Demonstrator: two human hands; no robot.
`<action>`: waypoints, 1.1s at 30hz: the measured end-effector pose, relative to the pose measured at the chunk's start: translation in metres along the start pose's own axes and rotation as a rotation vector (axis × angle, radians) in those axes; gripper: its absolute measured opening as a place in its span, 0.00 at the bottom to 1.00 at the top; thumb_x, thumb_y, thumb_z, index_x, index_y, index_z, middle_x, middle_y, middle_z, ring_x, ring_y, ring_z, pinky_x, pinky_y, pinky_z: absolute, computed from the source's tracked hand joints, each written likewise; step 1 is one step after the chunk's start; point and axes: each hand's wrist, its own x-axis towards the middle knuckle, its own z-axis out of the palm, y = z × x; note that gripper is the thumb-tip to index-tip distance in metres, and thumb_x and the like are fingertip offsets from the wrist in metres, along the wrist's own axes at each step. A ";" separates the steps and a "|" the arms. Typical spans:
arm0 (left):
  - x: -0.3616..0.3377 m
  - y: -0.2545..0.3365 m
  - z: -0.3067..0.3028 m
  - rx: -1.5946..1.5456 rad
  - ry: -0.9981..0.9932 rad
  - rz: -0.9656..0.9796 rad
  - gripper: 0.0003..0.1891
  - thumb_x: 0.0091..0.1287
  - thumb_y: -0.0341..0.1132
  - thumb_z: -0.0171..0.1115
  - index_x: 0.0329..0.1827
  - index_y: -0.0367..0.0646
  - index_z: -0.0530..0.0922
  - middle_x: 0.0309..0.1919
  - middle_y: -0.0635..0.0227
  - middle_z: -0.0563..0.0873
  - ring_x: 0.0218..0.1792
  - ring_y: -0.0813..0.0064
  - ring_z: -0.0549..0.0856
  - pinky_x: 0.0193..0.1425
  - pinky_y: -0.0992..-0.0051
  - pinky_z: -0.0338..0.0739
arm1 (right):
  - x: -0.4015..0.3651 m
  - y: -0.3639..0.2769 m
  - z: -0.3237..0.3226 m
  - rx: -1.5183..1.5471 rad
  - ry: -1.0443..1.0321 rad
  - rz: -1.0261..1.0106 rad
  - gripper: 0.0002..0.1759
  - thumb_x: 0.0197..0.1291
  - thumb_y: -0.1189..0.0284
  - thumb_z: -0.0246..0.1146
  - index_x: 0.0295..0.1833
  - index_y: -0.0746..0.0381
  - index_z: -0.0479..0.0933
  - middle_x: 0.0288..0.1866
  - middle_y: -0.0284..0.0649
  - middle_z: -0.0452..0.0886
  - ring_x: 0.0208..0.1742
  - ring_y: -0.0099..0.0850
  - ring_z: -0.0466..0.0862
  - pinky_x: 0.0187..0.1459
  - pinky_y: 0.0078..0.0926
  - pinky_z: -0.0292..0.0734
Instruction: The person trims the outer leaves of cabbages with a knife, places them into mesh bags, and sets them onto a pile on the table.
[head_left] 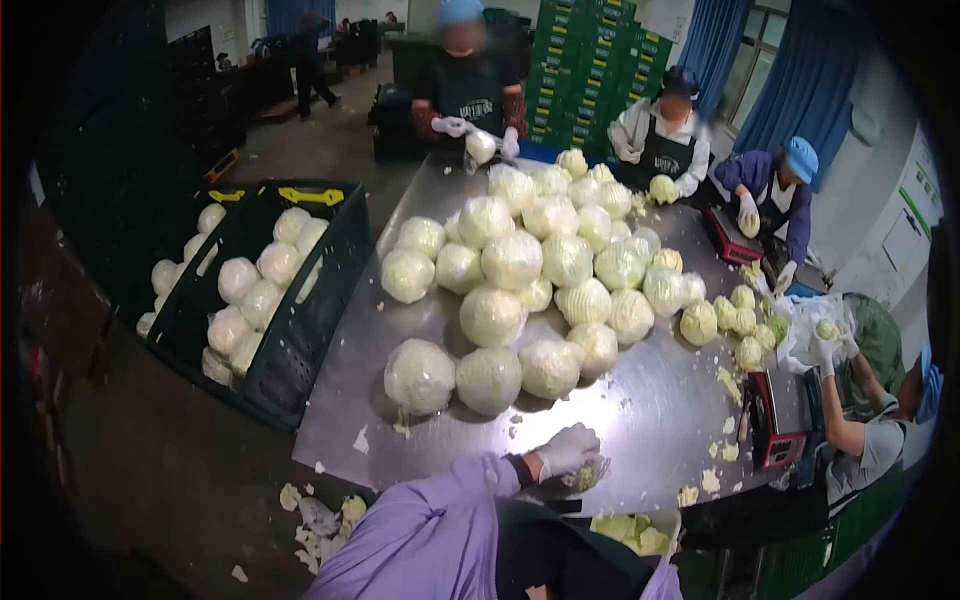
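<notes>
My left hand (pixel 568 452), in a white glove below a lilac sleeve, is at the table's near edge. Its fingers are curled over a small greenish clump (pixel 586 474), perhaps cabbage leaf, too blurred to name. My right hand is out of sight. Just beyond the left hand stands a row of pale cabbages, among them a film-wrapped cabbage (pixel 488 380) and a larger wrapped cabbage (pixel 420 377). Behind them many more form a heap (pixel 540 230) on the metal table (pixel 350 400).
Dark crates (pixel 290 350) of wrapped cabbages stand left. A bin of leaves (pixel 640 535) sits below the near edge. Red scales (pixel 778 420) and leaf scraps (pixel 728 385) lie right. A person opposite holds a cabbage (pixel 481 147); several others work along the right side.
</notes>
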 end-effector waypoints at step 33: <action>-0.010 0.008 -0.039 -0.286 -0.223 -0.059 0.15 0.61 0.39 0.61 0.50 0.48 0.82 0.42 0.64 0.83 0.47 0.59 0.78 0.56 0.66 0.69 | -0.182 0.181 -0.212 -1.186 0.227 0.617 0.21 0.56 0.57 0.68 0.36 0.67 0.79 0.23 0.44 0.80 0.24 0.38 0.80 0.29 0.34 0.74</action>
